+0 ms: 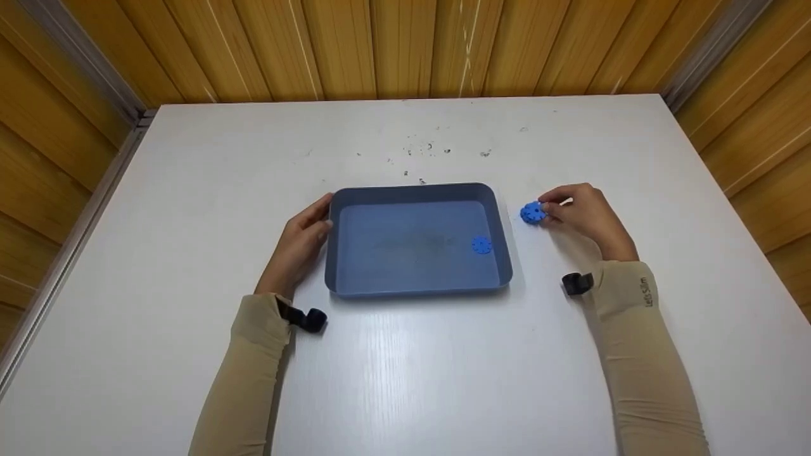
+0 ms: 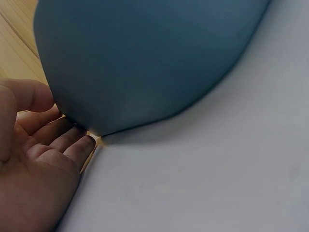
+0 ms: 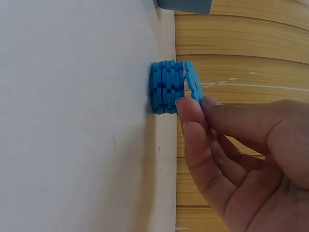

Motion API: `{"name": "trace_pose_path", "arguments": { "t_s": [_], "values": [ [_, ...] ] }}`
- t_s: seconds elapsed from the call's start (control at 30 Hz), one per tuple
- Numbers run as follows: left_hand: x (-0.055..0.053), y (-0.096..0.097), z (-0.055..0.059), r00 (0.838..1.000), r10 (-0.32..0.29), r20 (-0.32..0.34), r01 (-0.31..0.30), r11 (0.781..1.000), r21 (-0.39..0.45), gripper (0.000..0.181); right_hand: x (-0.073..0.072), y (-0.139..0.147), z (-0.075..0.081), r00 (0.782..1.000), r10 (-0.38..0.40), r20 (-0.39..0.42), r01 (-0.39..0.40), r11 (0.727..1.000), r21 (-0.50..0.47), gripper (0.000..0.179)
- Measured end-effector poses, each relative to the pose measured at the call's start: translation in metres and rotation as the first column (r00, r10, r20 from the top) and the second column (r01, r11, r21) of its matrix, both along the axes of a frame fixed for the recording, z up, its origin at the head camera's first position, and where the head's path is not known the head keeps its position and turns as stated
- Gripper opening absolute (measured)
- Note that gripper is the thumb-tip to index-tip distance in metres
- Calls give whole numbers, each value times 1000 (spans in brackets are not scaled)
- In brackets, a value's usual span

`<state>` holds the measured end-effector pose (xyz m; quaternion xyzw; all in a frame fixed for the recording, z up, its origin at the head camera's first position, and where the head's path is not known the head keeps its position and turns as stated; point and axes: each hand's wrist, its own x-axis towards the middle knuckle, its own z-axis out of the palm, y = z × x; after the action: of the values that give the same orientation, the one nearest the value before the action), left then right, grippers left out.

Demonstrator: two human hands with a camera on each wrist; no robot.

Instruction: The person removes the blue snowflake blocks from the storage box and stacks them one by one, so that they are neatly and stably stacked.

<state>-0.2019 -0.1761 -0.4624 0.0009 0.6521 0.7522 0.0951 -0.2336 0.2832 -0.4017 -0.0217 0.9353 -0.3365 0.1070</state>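
Note:
My left hand (image 1: 303,237) rests against the left wall of a grey-blue rectangular tray (image 1: 418,294), its fingers extended along the outside and the thumb near the rim. In the left wrist view the fingertips (image 2: 89,142) touch the tray's edge. To the right of the tray, my right hand (image 1: 586,218) pinches a blue notched plastic disc (image 3: 192,79) between thumb and fingers. That disc is tilted just above a short stack of similar discs (image 3: 164,87) standing on the table. Inside the tray, near its right wall, lies one blue notched disc (image 1: 481,245).
The white table (image 1: 418,380) has small dark marks behind the tray. Wood-patterned panels (image 1: 405,50) stand at the back and sides. Each sleeved wrist carries a small black camera, on the left (image 1: 310,320) and on the right (image 1: 575,284).

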Motion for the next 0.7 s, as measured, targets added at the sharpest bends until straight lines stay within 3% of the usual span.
{"name": "trace_pose_path", "arguments": {
  "t_s": [0.43,0.7],
  "values": [
    [0,0,-1,1000,-5,-20,6,999,53,57,1,2,0,1000,-17,-2,17,1000,-13,30],
    [0,0,0,1000,-3,-21,4,1000,22,57,3,1,5,1000,-21,-2,21,1000,-2,33]
  ]
}}
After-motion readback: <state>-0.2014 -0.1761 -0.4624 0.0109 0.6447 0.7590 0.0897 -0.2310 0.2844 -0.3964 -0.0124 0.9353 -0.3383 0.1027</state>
